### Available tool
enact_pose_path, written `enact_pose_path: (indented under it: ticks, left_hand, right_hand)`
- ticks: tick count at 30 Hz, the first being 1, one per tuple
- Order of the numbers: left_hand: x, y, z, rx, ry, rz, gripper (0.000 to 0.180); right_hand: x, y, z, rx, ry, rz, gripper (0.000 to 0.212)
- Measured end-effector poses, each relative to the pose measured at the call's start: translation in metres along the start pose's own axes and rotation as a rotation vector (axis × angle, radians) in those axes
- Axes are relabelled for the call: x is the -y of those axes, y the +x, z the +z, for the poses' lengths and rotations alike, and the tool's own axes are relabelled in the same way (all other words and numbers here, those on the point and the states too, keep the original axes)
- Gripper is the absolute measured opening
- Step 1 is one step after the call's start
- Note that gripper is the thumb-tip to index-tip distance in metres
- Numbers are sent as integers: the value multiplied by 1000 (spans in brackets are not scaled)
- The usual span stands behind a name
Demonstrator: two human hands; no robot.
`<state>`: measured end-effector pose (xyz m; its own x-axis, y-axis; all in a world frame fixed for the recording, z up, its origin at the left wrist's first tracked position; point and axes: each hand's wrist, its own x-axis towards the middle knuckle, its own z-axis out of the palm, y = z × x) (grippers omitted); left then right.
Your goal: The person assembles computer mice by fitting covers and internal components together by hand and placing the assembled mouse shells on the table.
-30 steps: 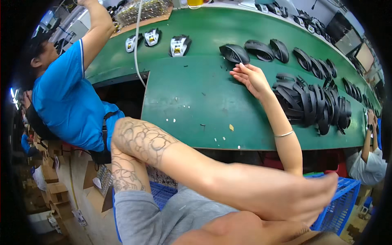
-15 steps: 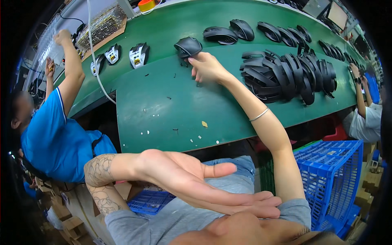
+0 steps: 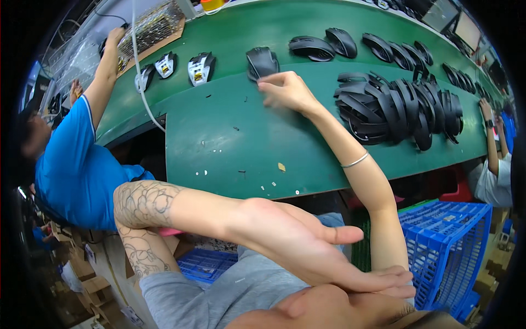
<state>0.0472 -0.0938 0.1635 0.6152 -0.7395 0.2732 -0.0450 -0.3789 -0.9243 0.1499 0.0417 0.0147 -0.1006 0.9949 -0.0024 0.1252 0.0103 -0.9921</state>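
A black computer mouse (image 3: 263, 63) lies flat on the green bench. My right hand (image 3: 290, 94) is just at its near edge, its fingers loosely bent and slightly blurred, with nothing visible held between them. Across my body stretches my left hand (image 3: 350, 257), palm up and thumb apart, its fingertips beside my right upper arm; it is holding nothing. To the right of the mouse are more black mice (image 3: 312, 48), and on its left stand several mice without top covers (image 3: 201, 69), showing white inner parts.
Curved black plastic parts (image 3: 394, 109) form a large pile on the bench (image 3: 219, 170). Small scraps are scattered near its front edge. A white cable (image 3: 139, 71) hangs at left. Co-workers sit on both sides, one in a blue shirt (image 3: 76, 164). A blue crate (image 3: 444, 236) stands at right.
The mouse has gone from tilted under my right hand to lying flat, and the hand has drawn back from it. My left hand has slid rightward across my body. The whole view has shifted slightly.
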Motion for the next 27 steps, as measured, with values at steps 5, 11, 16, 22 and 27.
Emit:
enact_pose_path:
  ticks: [5,11,16,22,27]
  left_hand:
    - [7,-18,-1,-41,71,137,55]
    - [-10,-45,5,-127,-140,-13,34]
    - [-31,-59,83,347,-577,-795,19]
    - [-27,-65,170,277,-1028,-1071,39]
    - [-27,-27,201,227,-1052,-1001,60]
  right_hand:
    - [5,5,-11,194,62,135,57]
    - [-12,5,-10,68,-7,-61,41]
    - [-48,5,-5,2,86,-391,32]
    - [-48,22,-8,50,-282,-451,31]
    - [-27,19,-3,99,-153,-151,24]
